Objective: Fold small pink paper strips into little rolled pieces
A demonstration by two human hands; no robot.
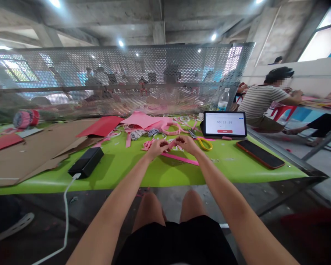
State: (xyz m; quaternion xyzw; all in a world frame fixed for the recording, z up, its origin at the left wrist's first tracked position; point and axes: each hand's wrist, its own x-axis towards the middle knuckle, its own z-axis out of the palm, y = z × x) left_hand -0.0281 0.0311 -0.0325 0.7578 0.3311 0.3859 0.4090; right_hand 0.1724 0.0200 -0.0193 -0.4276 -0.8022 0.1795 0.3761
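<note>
Between the left hand (156,148) and the right hand (185,144), a narrow pink strip (169,144) is pinched: both hands are closed on it, fingers curled, just above the work surface. Directly below the hands, a longer pink strip (180,159) lies flat on the lime-green table top (165,173). Left of the left hand sits a black power bank (86,162), with a white cable (66,209) running from it over the table edge; any marking on it is too small to read. Right of the right hand lie scissors with yellow handles (204,144), and farther right a phone in an orange-red case (260,154).

Just ahead of the hands are a pink ring (171,129) and pink paper sheets (143,120). Ahead and right, a tablet (224,124) stands tilted — its screen reads 00:33:39 above a red button, the button's label illegible. Behind it stands a water bottle (223,99). Far left of the hands lie a red card sheet (100,126) and flattened cardboard (30,154). Beyond everything runs a perforated metal screen (113,77) — and, off to the right, a co-worker in a striped shirt (260,99) sits at another table.
</note>
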